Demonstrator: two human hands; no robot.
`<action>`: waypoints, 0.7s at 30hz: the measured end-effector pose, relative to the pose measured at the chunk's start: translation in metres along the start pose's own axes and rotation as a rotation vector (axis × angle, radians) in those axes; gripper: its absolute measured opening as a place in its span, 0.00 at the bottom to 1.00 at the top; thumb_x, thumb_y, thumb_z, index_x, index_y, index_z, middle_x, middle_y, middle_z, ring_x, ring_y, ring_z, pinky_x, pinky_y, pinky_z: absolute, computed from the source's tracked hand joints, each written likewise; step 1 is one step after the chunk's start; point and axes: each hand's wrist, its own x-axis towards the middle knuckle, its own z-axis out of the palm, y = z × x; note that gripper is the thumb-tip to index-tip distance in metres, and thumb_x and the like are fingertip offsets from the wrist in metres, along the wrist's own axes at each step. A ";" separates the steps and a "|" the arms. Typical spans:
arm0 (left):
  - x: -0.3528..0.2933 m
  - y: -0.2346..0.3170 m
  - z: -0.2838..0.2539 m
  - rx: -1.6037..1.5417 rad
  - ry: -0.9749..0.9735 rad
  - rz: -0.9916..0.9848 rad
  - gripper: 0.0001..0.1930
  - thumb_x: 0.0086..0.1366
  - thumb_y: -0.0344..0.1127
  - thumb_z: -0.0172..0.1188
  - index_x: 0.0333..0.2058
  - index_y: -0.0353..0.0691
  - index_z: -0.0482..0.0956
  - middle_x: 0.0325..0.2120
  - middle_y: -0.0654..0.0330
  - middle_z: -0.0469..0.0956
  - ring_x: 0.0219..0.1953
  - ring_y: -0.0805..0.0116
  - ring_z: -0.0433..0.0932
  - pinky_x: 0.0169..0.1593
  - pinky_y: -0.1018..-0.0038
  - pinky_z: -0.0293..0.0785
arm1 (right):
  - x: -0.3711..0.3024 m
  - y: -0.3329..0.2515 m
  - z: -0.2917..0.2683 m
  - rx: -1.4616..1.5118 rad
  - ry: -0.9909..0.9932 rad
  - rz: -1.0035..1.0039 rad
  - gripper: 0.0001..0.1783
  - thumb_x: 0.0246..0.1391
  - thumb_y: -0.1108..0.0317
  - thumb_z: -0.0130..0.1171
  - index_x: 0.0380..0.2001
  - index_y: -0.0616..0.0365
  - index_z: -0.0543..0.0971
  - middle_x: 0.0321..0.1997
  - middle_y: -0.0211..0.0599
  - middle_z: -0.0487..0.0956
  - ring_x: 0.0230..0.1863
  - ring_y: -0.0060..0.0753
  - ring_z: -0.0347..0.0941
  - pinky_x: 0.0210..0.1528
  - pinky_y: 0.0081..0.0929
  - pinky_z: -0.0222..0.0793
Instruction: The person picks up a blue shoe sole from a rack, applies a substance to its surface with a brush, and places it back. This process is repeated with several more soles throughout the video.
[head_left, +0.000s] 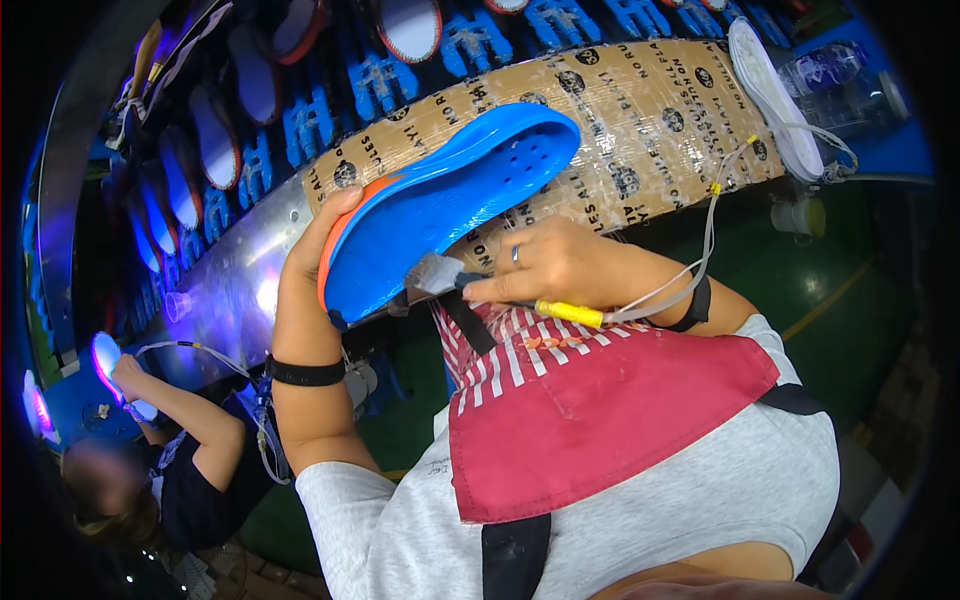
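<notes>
A large blue shoe sole (420, 225), cupped like a tray, has an orange band round its heel and a group of small holes near the toe. Its inside looks glossy and wet. My left hand (322, 232) grips the heel end from the left and keeps it tilted over the bench. In my right hand (548, 262) is a flat brush (435, 273), its pale bristles against the sole's near inner edge towards the heel. A yellow sleeve (570, 314) with a clear tube attached sits by the brush handle. A ring is on one right finger.
Printed brown cardboard (680, 130) covers the bench. Behind it, blue racks (385, 85) carry several soles. A white sole (770, 100) stands at the right beside a clear plastic bottle (825, 68). Another person (190, 440) works at the lower left, holding a sole.
</notes>
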 end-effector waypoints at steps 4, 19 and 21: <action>-0.003 -0.008 -0.002 -0.065 -0.018 0.021 0.29 0.57 0.48 0.53 0.53 0.35 0.67 0.46 0.48 0.73 0.46 0.57 0.75 0.50 0.66 0.73 | -0.001 0.004 0.008 0.159 0.049 0.027 0.15 0.39 0.67 0.63 0.36 0.49 0.80 0.19 0.32 0.73 0.22 0.34 0.70 0.25 0.31 0.67; 0.012 -0.068 0.018 -0.365 -0.191 0.074 0.38 0.55 0.59 0.46 0.58 0.38 0.58 0.49 0.42 0.69 0.43 0.43 0.75 0.41 0.46 0.75 | 0.006 0.039 -0.006 0.571 0.606 0.717 0.11 0.46 0.69 0.63 0.35 0.61 0.81 0.26 0.32 0.79 0.25 0.16 0.71 0.27 0.15 0.66; 0.018 -0.066 0.021 -0.375 -0.215 0.096 0.38 0.55 0.60 0.45 0.58 0.38 0.59 0.49 0.43 0.69 0.43 0.44 0.75 0.41 0.46 0.75 | 0.006 0.039 0.002 0.350 0.688 0.596 0.12 0.46 0.70 0.63 0.37 0.60 0.80 0.26 0.36 0.79 0.24 0.22 0.72 0.26 0.20 0.67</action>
